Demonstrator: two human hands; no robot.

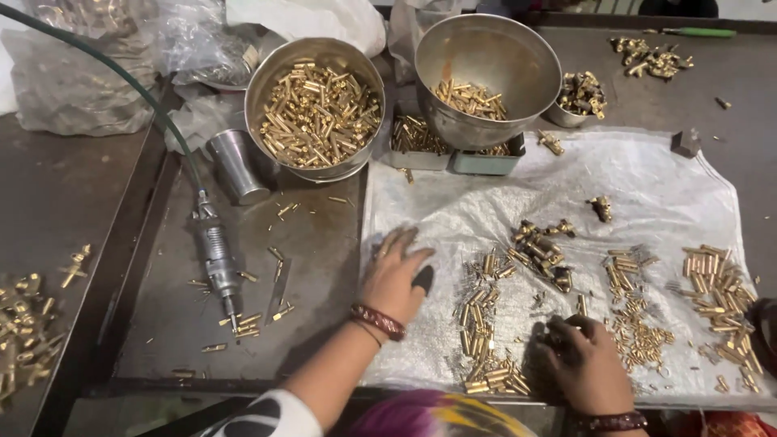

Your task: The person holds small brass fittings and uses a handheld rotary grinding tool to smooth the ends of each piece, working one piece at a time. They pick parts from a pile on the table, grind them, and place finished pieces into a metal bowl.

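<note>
On the white plastic sheet [647, 178] covering the tabletop [307, 243], the left hand [394, 275] lies palm down, fingers slightly apart, clamped on nothing, just beside a column of small brass parts [477, 324]. The right hand [584, 360] rests near the sheet's front edge, fingers curled together over a few dark pieces; what exactly they grip cannot be told. Further brass piles [716, 291] lie to the right. Two steel bowls [316, 105] holding brass parts stand behind. A pneumatic tool [217, 255] lies left of the sheet.
</note>
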